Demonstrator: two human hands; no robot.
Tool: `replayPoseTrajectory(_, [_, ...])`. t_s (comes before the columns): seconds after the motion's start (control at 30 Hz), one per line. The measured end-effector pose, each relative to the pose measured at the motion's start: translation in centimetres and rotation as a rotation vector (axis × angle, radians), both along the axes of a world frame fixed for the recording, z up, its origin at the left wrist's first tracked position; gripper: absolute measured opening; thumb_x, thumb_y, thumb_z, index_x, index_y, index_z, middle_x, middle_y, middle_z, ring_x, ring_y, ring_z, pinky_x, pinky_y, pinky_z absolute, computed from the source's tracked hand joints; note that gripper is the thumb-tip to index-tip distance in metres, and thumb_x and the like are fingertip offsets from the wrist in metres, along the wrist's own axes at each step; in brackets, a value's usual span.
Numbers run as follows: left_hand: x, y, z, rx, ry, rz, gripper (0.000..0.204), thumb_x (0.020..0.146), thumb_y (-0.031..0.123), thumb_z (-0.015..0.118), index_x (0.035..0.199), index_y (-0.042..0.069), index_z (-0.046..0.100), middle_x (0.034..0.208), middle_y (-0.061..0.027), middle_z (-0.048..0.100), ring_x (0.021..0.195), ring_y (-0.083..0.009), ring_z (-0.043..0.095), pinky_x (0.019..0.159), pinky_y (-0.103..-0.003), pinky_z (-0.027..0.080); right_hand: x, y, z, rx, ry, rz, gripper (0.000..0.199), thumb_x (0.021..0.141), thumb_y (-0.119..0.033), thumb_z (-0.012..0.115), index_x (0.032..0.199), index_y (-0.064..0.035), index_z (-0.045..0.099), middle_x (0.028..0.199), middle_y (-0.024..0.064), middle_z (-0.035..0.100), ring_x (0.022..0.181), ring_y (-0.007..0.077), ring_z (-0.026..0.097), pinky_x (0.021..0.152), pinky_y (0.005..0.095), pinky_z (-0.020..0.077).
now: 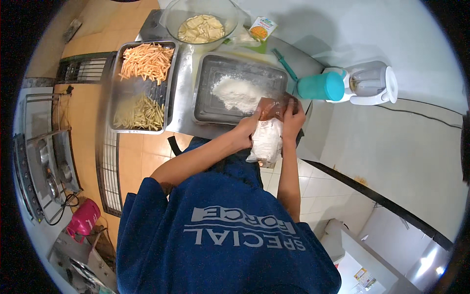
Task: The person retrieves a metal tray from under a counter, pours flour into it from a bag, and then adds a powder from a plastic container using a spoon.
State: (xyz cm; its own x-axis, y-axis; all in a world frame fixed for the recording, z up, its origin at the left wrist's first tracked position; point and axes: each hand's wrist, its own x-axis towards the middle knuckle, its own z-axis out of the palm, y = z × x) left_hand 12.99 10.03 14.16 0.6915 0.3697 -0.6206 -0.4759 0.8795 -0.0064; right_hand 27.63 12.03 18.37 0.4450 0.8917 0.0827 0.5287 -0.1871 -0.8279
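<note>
A clear plastic bag of white powder [267,139], its reddish-brown upper part crumpled, is between my hands at the near right corner of a dark metal tray [203,105]. My left hand [248,128] is closed on the bag's left side. On its right, my right hand [293,119] grips the bag near the crumpled top, fingers partly hidden by the plastic. A loose heap of white powder [239,93] lies in the tray, just beyond the bag. Whether the bag's mouth is unsealed, I cannot tell.
Left of it, a metal tray [173,93] holds orange sticks [147,60] and pale sticks [141,113]. Behind stands a glass bowl [171,20] with pale pieces in liquid, near a small packet [262,29]. At right are a green-handled utensil [284,63], teal container [318,87] and blender jug [367,81].
</note>
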Motion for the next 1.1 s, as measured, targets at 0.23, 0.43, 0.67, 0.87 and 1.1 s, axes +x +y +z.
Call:
replayPoseTrajectory(0.23, [-1.6,0.5,2.1,-0.010,0.064,0.027,0.056,0.106,0.052,0.035,0.129,0.005,0.056,0.114,-0.0115,0.069,0.102,-0.0258,0.068,0.092,-0.046,0.055,-2.4,1.0,0.1,0.033,-0.010,0.104,0.030,0.100,-0.021,0.057,0.111,0.0048,0.068,0.097,0.0209,0.072,0.086,0.0291,0.069,0.081,0.0375,0.0512])
replayPoseTrajectory(0.43, [-3.5,0.6,0.8,-0.062,-0.009,0.186,0.060,0.106,0.056,0.027,0.125,0.007,0.057,0.109,-0.0113,0.069,0.095,-0.0264,0.069,0.090,-0.045,0.055,-5.8,2.4,0.5,0.069,-0.123,0.219,0.029,0.100,-0.022,0.055,0.111,0.0020,0.069,0.095,0.0213,0.072,0.085,0.0267,0.069,0.079,0.0367,0.0512])
replayPoseTrajectory(0.67, [-6.0,0.6,1.0,-0.150,0.021,0.269,0.052,0.106,0.049,0.029,0.116,0.009,0.061,0.099,-0.0094,0.071,0.089,-0.0267,0.070,0.087,-0.046,0.056,-8.4,3.0,-0.3,-0.016,0.018,0.308,0.029,0.101,-0.022,0.053,0.111,-0.0005,0.069,0.094,0.0172,0.072,0.086,0.0233,0.069,0.080,0.0351,0.0515])
replayPoseTrajectory(0.87, [-7.3,0.7,0.8,-0.125,-0.039,0.287,0.050,0.106,0.049,0.032,0.114,0.010,0.063,0.097,-0.0092,0.071,0.085,-0.0258,0.071,0.083,-0.045,0.057,-9.1,3.5,-0.5,0.061,0.018,0.349,0.029,0.102,-0.025,0.054,0.110,-0.0012,0.069,0.094,0.0167,0.073,0.085,0.0231,0.069,0.079,0.0349,0.0516])
replayPoseTrajectory(1.1, [-5.4,1.3,0.0,-0.087,0.002,0.203,0.054,0.106,0.052,0.032,0.110,0.011,0.065,0.097,-0.0089,0.073,0.084,-0.0249,0.071,0.082,-0.045,0.058,-6.9,2.7,-1.2,-0.024,-0.057,0.253,0.032,0.101,-0.024,0.055,0.113,0.0026,0.068,0.100,0.0194,0.072,0.090,0.0265,0.069,0.081,0.0372,0.0513])
